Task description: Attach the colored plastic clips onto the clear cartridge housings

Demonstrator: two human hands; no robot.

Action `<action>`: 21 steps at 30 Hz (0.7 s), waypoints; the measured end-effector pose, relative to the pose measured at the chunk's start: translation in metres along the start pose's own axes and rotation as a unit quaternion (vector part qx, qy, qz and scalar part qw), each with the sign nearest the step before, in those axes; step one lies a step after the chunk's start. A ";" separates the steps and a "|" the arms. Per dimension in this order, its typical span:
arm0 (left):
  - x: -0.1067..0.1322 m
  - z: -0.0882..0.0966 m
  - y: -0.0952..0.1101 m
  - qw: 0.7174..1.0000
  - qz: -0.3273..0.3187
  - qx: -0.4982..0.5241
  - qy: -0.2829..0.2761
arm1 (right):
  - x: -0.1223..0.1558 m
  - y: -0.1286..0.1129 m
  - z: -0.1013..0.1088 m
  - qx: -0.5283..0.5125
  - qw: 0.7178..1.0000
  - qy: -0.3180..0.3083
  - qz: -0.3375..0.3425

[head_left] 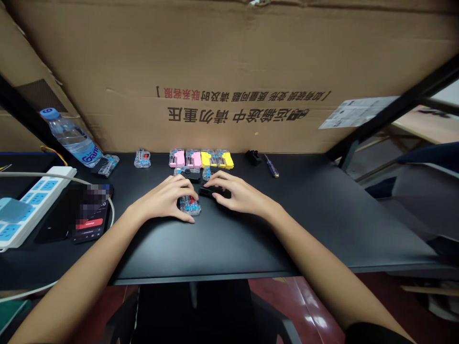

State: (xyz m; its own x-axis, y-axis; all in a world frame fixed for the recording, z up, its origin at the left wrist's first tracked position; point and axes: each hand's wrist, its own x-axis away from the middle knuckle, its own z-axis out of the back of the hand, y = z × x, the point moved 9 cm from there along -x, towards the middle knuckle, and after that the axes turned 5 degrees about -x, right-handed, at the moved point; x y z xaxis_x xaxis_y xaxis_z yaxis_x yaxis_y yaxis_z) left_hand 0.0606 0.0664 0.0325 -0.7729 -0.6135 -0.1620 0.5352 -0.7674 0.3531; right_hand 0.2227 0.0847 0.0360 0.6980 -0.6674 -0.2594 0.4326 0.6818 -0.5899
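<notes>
My left hand (168,197) rests on the black desk (287,220), fingers curled around a small clear plastic piece with blue and red inner parts (191,205). My right hand (241,193) lies beside it, fingers pressed on a flat black part (210,192). Just beyond the hands sit another clear piece with a black part (188,173) and a small clear piece (207,173). Behind them runs a row of toy-like items: two pink (186,158) and two yellow (218,159).
A cardboard sheet (233,71) stands along the desk's back. On the left are a water bottle (70,137), a power strip (25,205), a phone (91,215) and two more clear pieces (142,158). A black part (253,156) and a purple-handled screwdriver (271,166) lie at right.
</notes>
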 end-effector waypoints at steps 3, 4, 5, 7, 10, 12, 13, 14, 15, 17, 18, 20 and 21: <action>0.000 -0.002 -0.001 0.999 0.022 -0.034 0.000 | 0.001 0.000 -0.001 -0.002 1.000 -0.008 -0.013; 0.000 -0.003 -0.001 0.998 0.030 -0.046 -0.001 | 0.002 -0.001 -0.001 -0.004 1.000 -0.011 -0.015; 0.000 -0.004 -0.002 0.998 0.038 -0.056 -0.002 | 0.002 -0.001 -0.002 -0.006 1.000 -0.014 -0.016; -0.001 -0.005 -0.005 0.996 0.054 -0.067 -0.003 | 0.002 -0.001 -0.003 -0.010 1.000 -0.021 -0.020; 0.000 -0.004 -0.006 0.997 0.053 -0.059 0.000 | 0.002 0.000 -0.006 -0.015 0.999 -0.031 -0.022; 0.000 -0.002 -0.005 0.998 0.041 -0.047 0.006 | 0.002 0.001 -0.008 -0.015 0.999 -0.035 -0.021; 0.000 -0.002 -0.006 0.998 0.038 -0.041 0.008 | 0.001 0.002 -0.009 -0.015 0.999 -0.038 -0.021; 0.000 -0.001 -0.006 0.999 0.036 -0.035 0.009 | 0.001 0.003 -0.011 -0.015 0.999 -0.041 -0.022; 0.001 0.000 -0.006 0.999 0.036 -0.029 0.010 | 0.001 0.004 -0.012 -0.016 0.999 -0.044 -0.023; 0.001 -0.001 -0.007 0.999 0.038 -0.019 0.010 | 0.000 0.005 -0.012 -0.018 0.999 -0.042 -0.026; 0.000 -0.002 -0.007 0.999 0.041 -0.014 0.010 | -0.001 0.005 -0.011 -0.017 0.999 -0.037 -0.026; 0.000 -0.003 -0.008 0.998 0.057 -0.005 0.015 | -0.002 0.004 -0.008 -0.013 0.999 -0.018 -0.023; 0.001 -0.004 -0.009 0.998 0.066 0.000 0.020 | -0.002 0.003 -0.006 -0.012 1.000 -0.009 -0.021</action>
State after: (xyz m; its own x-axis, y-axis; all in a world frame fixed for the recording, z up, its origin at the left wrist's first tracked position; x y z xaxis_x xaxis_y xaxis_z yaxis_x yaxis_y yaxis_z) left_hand 0.0567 0.0722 0.0260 -0.6811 -0.7166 -0.1501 0.6319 -0.6789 0.3738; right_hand 0.2189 0.0860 0.0304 0.6904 -0.6892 -0.2197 0.4479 0.6458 -0.6183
